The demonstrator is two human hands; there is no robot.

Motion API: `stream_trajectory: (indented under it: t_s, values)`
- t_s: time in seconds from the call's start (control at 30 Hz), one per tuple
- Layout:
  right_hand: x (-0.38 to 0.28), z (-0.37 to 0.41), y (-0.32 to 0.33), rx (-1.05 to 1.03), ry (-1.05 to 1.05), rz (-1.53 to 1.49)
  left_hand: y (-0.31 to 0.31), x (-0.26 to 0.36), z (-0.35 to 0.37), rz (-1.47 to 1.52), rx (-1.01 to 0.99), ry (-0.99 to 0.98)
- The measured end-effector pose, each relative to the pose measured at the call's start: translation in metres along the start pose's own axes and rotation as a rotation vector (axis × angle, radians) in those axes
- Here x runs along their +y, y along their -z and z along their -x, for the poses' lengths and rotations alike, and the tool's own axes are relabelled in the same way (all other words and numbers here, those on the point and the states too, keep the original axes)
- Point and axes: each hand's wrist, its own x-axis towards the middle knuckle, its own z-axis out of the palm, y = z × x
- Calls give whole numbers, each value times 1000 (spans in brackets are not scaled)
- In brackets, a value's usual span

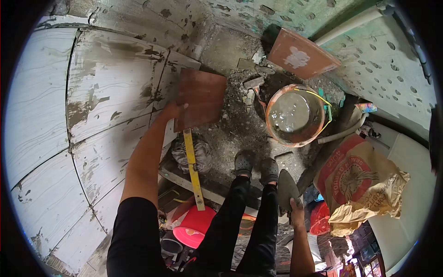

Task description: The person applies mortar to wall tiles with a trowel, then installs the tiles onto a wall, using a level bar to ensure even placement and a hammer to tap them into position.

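My left hand (174,111) grips the left edge of a square reddish-brown tile (201,99), close to the white tiled wall (115,74). Below that tile, a yellow spirit level (193,168) stands out over a crumpled grey bag (201,154). Low on the right, my right hand (296,212) is closed round the handle of a pointed trowel (288,189), whose blade points up and away from me. Beyond the trowel sits a round bucket (272,131) of cloudy water with a yellow handle.
Another reddish-brown tile (300,53) leans by the green pitted wall (369,60). A brush-like tool (254,83) and rubble lie near the bucket. An open paper sack (355,177) is at right, beside a pipe (344,133). A red basin (196,226) is below the ledge.
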Motion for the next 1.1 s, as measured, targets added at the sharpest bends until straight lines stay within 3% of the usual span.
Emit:
stream_trajectory:
  t_s: [0.07,0.17,0.27,0.37,0.47,0.57,0.6,0.63,0.7,0.77,0.8,0.87,0.9,0.97,1.03,1.07,1.1]
  values:
    - [-4,8,-4,48,-5,0,5,5,-2,71,-7,92]
    - [-1,5,-8,77,23,-22,1,-1,0,157,307,25]
    - [-15,11,-14,26,67,-79,0,0,-1,-29,443,183]
    - [-26,20,-13,-27,63,-85,-1,-12,-7,-228,517,281]
    - [-23,22,-10,-42,97,-123,-4,-31,-24,-332,442,290]
    - [-24,26,-5,-31,275,128,-2,-10,-12,-270,504,332]
    - [-30,30,-5,-77,226,67,-6,-11,-13,-328,572,292]
    - [-25,26,-3,-97,308,106,-9,-18,-17,-385,638,247]
    - [-4,23,7,-108,458,184,-12,-36,-29,-337,603,247]
    - [-19,52,11,-48,484,372,-13,-41,-36,-367,512,207]
    - [-31,67,14,-23,495,469,-18,-43,-37,-376,558,148]
    - [-44,97,24,-1,510,464,-34,4,2,-445,732,32]
    - [-46,111,29,4,521,460,-45,57,44,-502,862,-30]
    - [-40,141,45,59,581,194,-78,85,74,-459,943,-204]
    - [-41,177,72,89,566,9,-109,113,106,-273,663,-411]
    - [-56,201,80,135,529,-132,-139,124,123,-183,647,-569]
    - [-60,222,95,202,527,-159,-171,145,146,-151,556,-541]
